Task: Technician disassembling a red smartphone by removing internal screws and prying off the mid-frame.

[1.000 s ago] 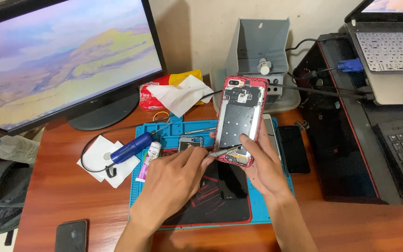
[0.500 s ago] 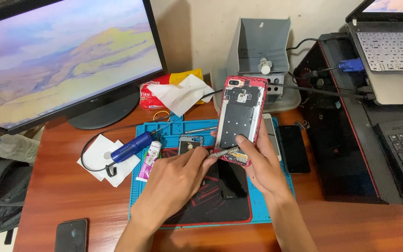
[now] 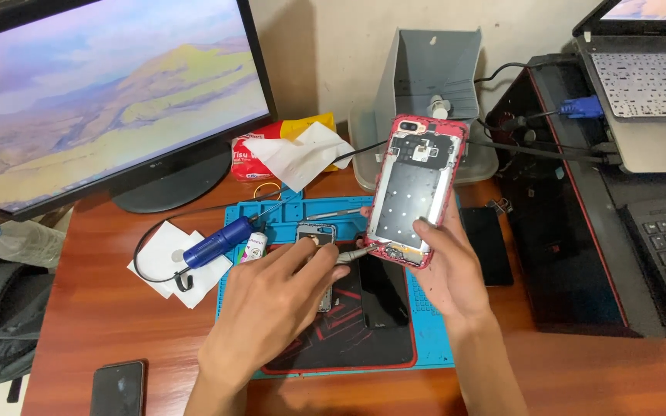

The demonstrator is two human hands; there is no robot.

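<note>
Above the blue mat (image 3: 433, 339) at mid-desk, the right hand (image 3: 445, 270) grasps the opened phone (image 3: 416, 189) tilted up by its lower edge while the left hand (image 3: 271, 308) pinches a screwdriver (image 3: 352, 255), whose tip should sit squarely at that bottom edge, phone held steady.

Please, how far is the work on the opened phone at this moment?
Done: the phone has its back off, insides showing. In hand: right hand holds it tilted; left hand puts a thin metal tool to its bottom edge. Left: loose parts lie on the blue mat.
</note>
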